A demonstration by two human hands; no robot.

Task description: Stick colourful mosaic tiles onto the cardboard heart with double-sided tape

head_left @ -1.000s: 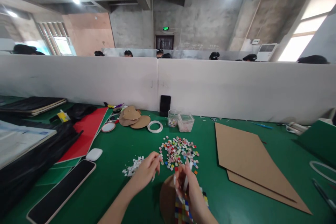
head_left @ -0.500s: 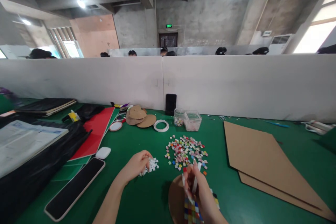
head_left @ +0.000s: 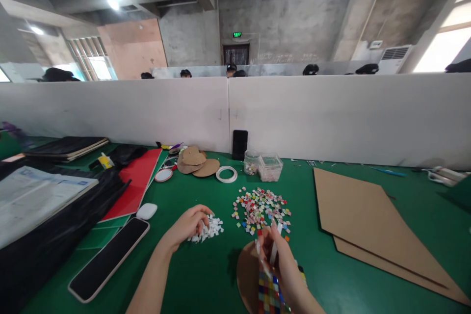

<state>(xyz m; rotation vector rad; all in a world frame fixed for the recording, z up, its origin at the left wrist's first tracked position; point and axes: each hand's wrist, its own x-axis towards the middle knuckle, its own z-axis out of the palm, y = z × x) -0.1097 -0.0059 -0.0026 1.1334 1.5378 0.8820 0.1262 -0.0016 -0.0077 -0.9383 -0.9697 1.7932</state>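
Note:
My left hand (head_left: 190,223) reaches down at a small pile of white mosaic tiles (head_left: 210,229), its fingers bent and slightly apart at the pile's left edge. No tile shows plainly between them. My right hand (head_left: 276,248) is closed around a slim white and clear tube (head_left: 274,253); a small red patch shows near its far end, and the grip covers much of it. Under this hand lies a round brown board (head_left: 246,274). Colourful mosaic tiles (head_left: 268,290) in close rows cover part of it, partly hidden by my wrist. Beyond spreads a heap of mixed tiles (head_left: 259,207).
Clear plastic boxes (head_left: 270,168), a roll of white tape (head_left: 226,174) and brown discs (head_left: 206,168) stand along the back. Brown boards (head_left: 360,206) lie right. A phone (head_left: 110,260), a white case (head_left: 146,211) and a red folder (head_left: 136,186) lie left. A white partition (head_left: 312,117) rises behind.
The fingers of my left hand have loosened and shifted slightly left, and more of the white pile shows. My right hand stays over the board with the tube. The view has moved slightly.

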